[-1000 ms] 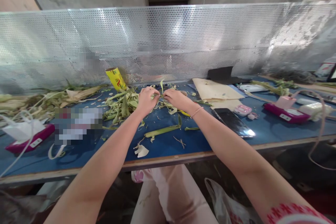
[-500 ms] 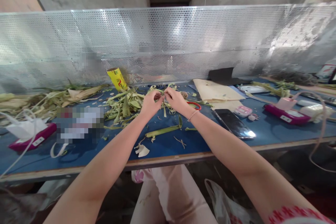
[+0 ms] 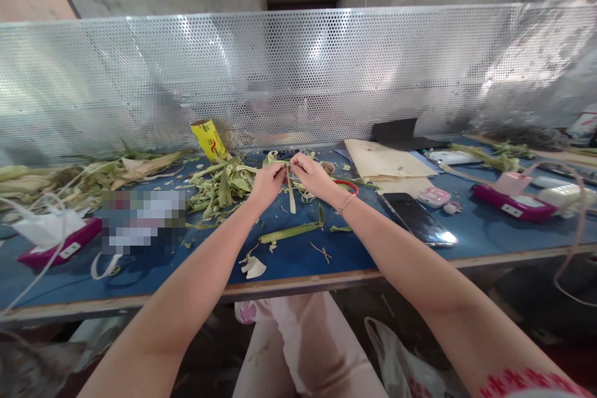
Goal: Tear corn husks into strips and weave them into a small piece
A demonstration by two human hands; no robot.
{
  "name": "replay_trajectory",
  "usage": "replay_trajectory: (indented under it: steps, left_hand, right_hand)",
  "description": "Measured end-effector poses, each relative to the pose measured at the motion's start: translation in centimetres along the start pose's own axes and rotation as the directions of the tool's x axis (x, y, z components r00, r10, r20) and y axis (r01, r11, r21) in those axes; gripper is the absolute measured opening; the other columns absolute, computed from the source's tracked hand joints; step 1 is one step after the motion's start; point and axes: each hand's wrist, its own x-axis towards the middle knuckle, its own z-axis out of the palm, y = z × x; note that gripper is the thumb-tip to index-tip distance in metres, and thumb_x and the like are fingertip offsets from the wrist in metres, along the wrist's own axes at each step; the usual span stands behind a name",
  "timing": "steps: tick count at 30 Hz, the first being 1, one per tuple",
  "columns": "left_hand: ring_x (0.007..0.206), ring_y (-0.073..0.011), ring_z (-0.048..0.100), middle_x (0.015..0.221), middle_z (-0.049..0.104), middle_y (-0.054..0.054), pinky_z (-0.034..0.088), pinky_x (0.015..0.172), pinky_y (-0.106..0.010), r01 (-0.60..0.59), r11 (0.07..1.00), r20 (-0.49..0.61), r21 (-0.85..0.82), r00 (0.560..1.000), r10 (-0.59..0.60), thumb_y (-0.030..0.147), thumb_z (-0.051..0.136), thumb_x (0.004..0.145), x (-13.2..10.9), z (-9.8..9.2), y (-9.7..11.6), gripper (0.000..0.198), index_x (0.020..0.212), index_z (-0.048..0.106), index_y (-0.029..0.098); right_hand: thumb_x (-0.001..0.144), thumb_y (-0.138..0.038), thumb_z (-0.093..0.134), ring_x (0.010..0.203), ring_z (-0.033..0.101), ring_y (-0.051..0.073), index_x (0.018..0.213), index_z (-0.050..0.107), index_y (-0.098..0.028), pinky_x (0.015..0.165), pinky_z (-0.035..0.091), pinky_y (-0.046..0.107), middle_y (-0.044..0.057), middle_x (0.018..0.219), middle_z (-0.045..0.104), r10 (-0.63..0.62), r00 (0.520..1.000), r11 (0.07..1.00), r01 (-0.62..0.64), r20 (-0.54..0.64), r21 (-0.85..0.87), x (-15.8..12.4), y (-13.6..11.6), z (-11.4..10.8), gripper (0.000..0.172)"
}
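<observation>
My left hand and my right hand meet above the blue table, both pinched on a thin green leaf strip that hangs down between them. A pile of green leaf strips lies just left of my left hand. A longer green stalk piece rests on the table below my hands. A red loop, perhaps scissor handles, shows beside my right wrist, which wears a thin bracelet.
A yellow roll leans at the back near the perforated metal screen. A black phone, tan paper sheets, a small pink device and magenta boxes lie to the right. Dry husks are heaped at the left.
My hands have lifted slightly off the pile and drawn the leaf strip up, so it now dangles between them; the red loop beside my right wrist has come into view.
</observation>
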Motion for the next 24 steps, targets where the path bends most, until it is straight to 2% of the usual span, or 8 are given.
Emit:
replay_trajectory:
  steps: [5,10,19,21,24]
  left_hand:
    - [0.051,-0.0099,0.054,0.056,0.056,0.002,0.043,0.058,-0.022,0.133,0.963,0.03,-0.235,0.991,-0.129,0.016,0.044,0.077,-0.3,0.4,0.4,0.02,0.061,0.055,0.016]
    - [0.047,-0.0093,0.054,0.054,0.055,0.004,0.047,0.056,-0.023,0.212,0.896,0.069,-0.39,0.977,-0.201,0.018,0.045,0.077,-0.3,0.6,0.6,0.02,0.064,0.059,0.015]
    - [0.052,-0.0115,0.056,0.056,0.057,0.002,0.047,0.058,-0.025,0.209,0.897,0.092,-0.39,0.978,-0.187,0.025,0.043,0.079,0.1,0.8,-0.5,0.021,0.071,0.061,0.016]
    - [0.054,-0.012,0.055,0.056,0.055,0.001,0.046,0.061,-0.026,0.173,0.93,0.07,-0.324,0.985,-0.159,0.026,0.043,0.079,0.2,0.6,-0.7,0.022,0.067,0.058,0.016]
    - [0.056,-0.0109,0.051,0.058,0.053,0.001,0.042,0.061,-0.025,0.145,0.948,0.06,-0.283,0.989,-0.133,0.022,0.044,0.078,0.4,0.4,-0.8,0.017,0.065,0.054,0.016]
  right_hand:
    - [0.079,-0.023,0.038,0.055,0.04,0.011,0.073,0.043,-0.019,0.057,0.032,0.023,-0.003,0.06,0.044,-0.016,1.0,1.0,0.016,0.006,0.007,0.0,0.1,-0.1,0.009]
    - [0.079,-0.024,0.039,0.057,0.043,0.011,0.075,0.048,-0.019,0.058,0.032,0.023,-0.002,0.063,0.05,-0.035,0.999,0.999,0.035,0.002,-0.018,0.1,0.4,-0.1,0.012]
    - [0.081,-0.026,0.038,0.063,0.047,0.013,0.081,0.052,-0.018,0.061,0.035,0.024,0.0,0.068,0.054,-0.007,1.0,0.997,0.008,0.01,-0.079,-0.1,0.3,-0.1,0.016]
    - [0.083,-0.027,0.037,0.068,0.049,0.014,0.082,0.052,-0.018,0.066,0.037,0.027,0.002,0.072,0.055,-0.07,0.998,0.991,0.07,0.005,-0.115,-0.1,0.4,-0.5,0.018]
    - [0.086,-0.026,0.034,0.083,0.05,0.017,0.084,0.053,-0.018,0.079,0.038,0.031,0.006,0.085,0.056,-0.189,0.976,0.973,0.172,-0.106,-0.152,0.1,0.9,-1.4,0.02]
